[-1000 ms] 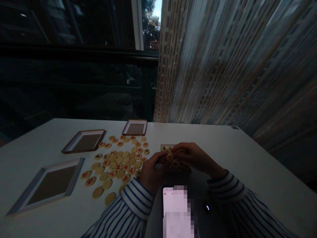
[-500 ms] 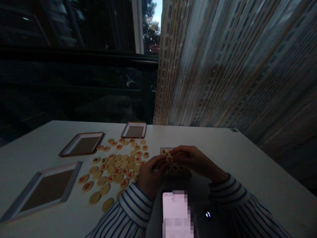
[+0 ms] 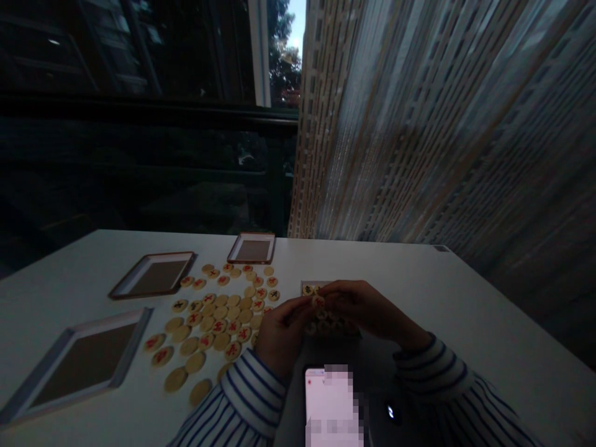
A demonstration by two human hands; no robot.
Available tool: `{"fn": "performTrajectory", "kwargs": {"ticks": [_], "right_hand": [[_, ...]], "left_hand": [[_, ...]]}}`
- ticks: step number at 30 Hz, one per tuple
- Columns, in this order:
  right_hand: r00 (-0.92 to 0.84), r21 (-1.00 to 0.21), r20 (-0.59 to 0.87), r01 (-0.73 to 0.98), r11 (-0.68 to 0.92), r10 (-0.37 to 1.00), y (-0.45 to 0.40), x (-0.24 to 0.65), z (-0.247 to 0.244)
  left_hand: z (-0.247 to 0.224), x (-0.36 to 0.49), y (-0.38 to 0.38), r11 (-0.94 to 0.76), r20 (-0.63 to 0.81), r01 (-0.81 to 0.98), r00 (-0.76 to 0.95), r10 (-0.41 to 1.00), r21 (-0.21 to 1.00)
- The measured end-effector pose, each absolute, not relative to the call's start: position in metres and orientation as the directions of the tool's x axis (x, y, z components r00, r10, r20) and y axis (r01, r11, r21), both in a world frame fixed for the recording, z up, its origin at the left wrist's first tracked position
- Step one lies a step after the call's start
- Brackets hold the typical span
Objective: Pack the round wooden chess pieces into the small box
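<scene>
Bending both hands over an open box (image 3: 336, 334) of round game pieces, the person works low at the white desk (image 3: 442, 298). From where I stand, the left hand (image 3: 282, 332) and right hand (image 3: 363, 307) come together at the fingertips, grasping one red-marked piece (image 3: 318, 302) between them above the left part of the box; the dim light hides exactly how each finger sits on it. Pieces lie in rows in the box, the ones in the far left corner showing black characters, and the hands cover much of the rest.

To the left of the box, loose pieces (image 3: 221, 313) spread across the desk, some plain side up, others showing red or black characters. The left hand and its striped sleeve (image 3: 256, 388) cover the near right edge of that spread. Three shallow trays stand beyond and beside it: a pale tray (image 3: 86, 359) nearest on the left, a brown-rimmed tray (image 3: 156, 276) behind that, and a smaller tray (image 3: 252, 249) near the desk's far edge.

Between the forearms I see a lit phone (image 3: 328, 397), its screen mostly blurred out, and just right of it a small glowing mark (image 3: 390, 411) on something dark. A string curtain (image 3: 395, 124) hangs behind the desk.
</scene>
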State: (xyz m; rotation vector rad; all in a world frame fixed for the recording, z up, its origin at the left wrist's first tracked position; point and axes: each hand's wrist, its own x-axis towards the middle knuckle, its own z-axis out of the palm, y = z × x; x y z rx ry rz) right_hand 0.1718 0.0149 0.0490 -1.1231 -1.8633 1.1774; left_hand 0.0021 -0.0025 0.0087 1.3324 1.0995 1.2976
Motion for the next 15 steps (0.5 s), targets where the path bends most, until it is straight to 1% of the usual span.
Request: {"fn": "performTrajectory", "kwargs": {"ticks": [4, 7, 12, 15], "right_hand": [[-0.426, -0.889, 0.097, 0.369, 0.271, 0.899, 0.014, 0.1718, 0.0494], [-0.436, -0.859, 0.143, 0.391, 0.33, 0.889, 0.0127, 0.1721, 0.0487], [-0.462, -0.776, 0.208, 0.458, 0.434, 0.862, 0.0101, 0.1731, 0.0472], [-0.484, -0.726, 0.229, 0.493, 0.479, 0.845, 0.008, 0.1732, 0.0501]], "left_hand": [[0.0091, 0.0018, -0.0025, -0.128, 0.13, -0.057, 0.028, 0.991, 0.99], [0.0081, 0.0021, -0.0022, -0.1, 0.103, -0.074, 0.032, 0.994, 0.992], [0.0087, 0.0033, -0.0025, -0.114, 0.115, -0.041, 0.033, 0.993, 0.993], [0.0108, 0.0045, -0.0031, -0.096, 0.097, -0.03, 0.013, 0.995, 0.995]]}}
